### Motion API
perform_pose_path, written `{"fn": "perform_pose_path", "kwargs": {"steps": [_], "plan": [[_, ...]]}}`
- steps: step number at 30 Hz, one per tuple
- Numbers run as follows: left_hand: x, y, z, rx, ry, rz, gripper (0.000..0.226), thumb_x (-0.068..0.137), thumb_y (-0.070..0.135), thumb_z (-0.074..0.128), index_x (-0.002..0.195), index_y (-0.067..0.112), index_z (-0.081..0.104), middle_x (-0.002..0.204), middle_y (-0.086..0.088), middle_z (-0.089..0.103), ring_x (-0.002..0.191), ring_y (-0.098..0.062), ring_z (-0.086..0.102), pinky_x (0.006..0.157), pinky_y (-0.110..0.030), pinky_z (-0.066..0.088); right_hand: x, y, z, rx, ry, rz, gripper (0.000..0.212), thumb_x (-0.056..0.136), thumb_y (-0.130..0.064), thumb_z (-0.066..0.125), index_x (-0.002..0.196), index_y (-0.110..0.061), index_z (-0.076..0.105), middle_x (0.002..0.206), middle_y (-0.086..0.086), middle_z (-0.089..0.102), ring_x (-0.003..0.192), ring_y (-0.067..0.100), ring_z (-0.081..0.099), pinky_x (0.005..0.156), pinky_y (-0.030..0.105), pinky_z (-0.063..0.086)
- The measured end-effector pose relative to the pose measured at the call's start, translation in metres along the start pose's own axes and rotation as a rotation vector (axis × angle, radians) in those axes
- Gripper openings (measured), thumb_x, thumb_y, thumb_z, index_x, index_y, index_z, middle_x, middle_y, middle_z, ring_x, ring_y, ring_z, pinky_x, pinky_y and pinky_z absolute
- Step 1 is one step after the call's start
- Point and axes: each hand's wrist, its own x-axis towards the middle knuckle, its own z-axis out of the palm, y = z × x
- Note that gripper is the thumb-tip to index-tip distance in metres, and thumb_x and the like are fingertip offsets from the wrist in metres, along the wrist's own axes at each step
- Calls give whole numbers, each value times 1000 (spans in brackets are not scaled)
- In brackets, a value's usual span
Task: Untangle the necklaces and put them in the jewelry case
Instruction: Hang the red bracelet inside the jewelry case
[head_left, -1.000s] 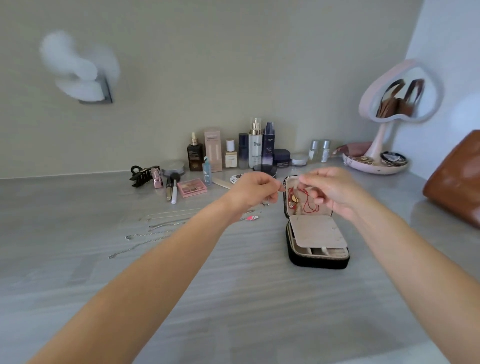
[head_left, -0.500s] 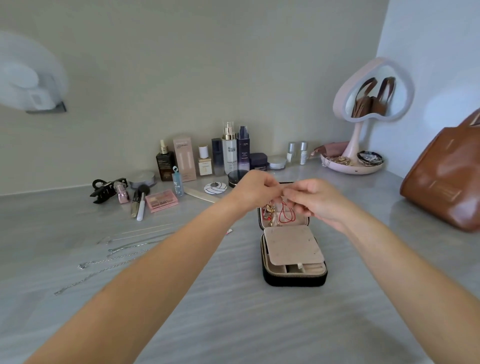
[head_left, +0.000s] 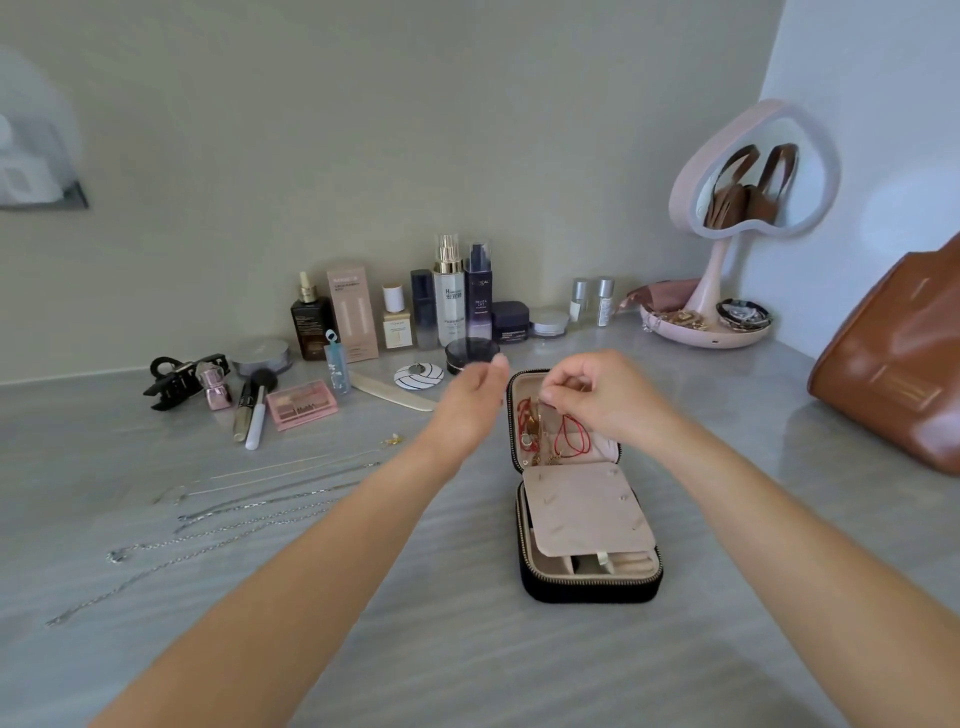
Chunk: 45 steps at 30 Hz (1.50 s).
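Head view gives us a grey table with a black case standing open a little right of centre. Its lid lies back on the far side, and a pale flap covers most of the near half, leaving a strip of small compartments showing at the front edge. Inside the lid we see red cords looped beside a gold chain and a few small gold pieces. The right hand hangs over the lid with its fingers curled, thumb and forefinger pinching the top of the gold chain, though that contact is small and a little blurred. The left hand hovers just left of the case, apart from it, with its fingers loose and relaxed and their tips smeared by blur. Both forearms reach in from the bottom of the frame. Well to the left, several silver necklaces lie on the table in long, roughly parallel lines, apart from the case and from both hands. Along the back wall we find a row of bottles, with a palette and a black hair clip in front of them to the left. A heart-shaped mirror stands in the far right corner, and a brown bag sits at the right edge.
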Motion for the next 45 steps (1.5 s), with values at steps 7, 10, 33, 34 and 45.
{"fn": "perform_pose_path", "kwargs": {"steps": [7,10,33,34,45], "plan": [[0,-15,21,-16,44,15,21,84,16,61,103,16,52,79,12,54,70,1,52,59,-7,42,13,-10,12,-217,69,-52,7,83,-27,64,78,-28,70,69,-13,61,76,13,60,75,33,51],[6,-21,25,43,76,44,26,82,17,62,107,8,58,85,3,62,70,-4,55,57,-7,42,9,-10,14,-355,129,-105,12,85,-27,60,85,-23,72,83,-4,70,83,19,63,73,32,51],[-19,-28,4,122,-112,-77,38,87,31,61,117,11,48,89,0,60,65,-10,55,46,-16,39,-34,14,28,-460,164,-8,32,85,-36,57,113,-23,49,93,7,68,90,33,63,66,35,49],[-23,-29,-2,130,-114,-76,38,87,31,61,117,11,48,87,1,59,65,-10,55,45,-15,40,-36,14,27,-475,131,17,33,85,-38,56,113,-24,47,94,6,68,92,33,62,65,34,46],[-63,-55,-129,361,56,-27,3,86,18,62,89,18,63,76,6,56,62,-5,50,43,-11,40,-44,-40,40,-448,-4,-35,21,86,-40,57,98,-24,59,82,-7,57,96,20,57,74,32,46]]}}
